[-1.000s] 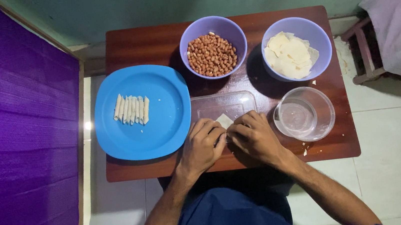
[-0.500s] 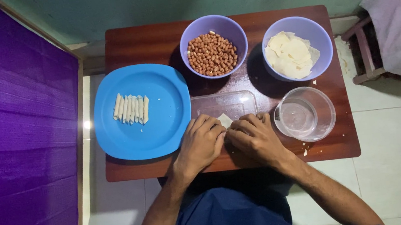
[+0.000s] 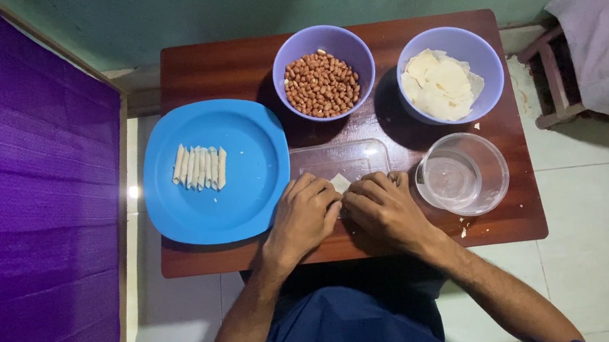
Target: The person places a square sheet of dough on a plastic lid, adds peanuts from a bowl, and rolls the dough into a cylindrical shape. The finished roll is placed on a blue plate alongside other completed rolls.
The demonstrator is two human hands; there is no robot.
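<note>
While both hands, left hand (image 3: 302,217), right hand (image 3: 384,211), pinch pale wrapper (image 3: 339,183), axis unclear

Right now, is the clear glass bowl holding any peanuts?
No: the clear glass bowl looks empty of peanuts; the peanuts fill a purple bowl.

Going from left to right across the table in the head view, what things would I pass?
Blue plate with a row of small pale rolls → bowl of peanuts → bowl of pale wrappers, with the clear glass bowl just in front of it.
</note>
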